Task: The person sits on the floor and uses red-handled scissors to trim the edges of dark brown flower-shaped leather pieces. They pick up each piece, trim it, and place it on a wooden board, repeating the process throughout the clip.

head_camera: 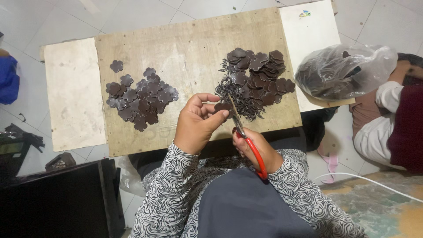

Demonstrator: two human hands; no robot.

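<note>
Flower piece [223,106] is pinched in the left hand [197,123] above the desk [185,48], scissors [246,141] are gripped in the right hand [255,147]; best turned slowly into the blades, fingertips kept clear.

A low plywood board [194,48] carries two heaps of dark brown flower-shaped cutouts, left [141,98] and right [260,75], with thin trimmings [240,105], possibly leather, beside the right heap.

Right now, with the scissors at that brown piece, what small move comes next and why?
Probably close the scissors to snip: the left hand pinches the brown flower piece against the blades, the right hand grips the red handles, and trimmed scraps already lie just beyond.
</note>
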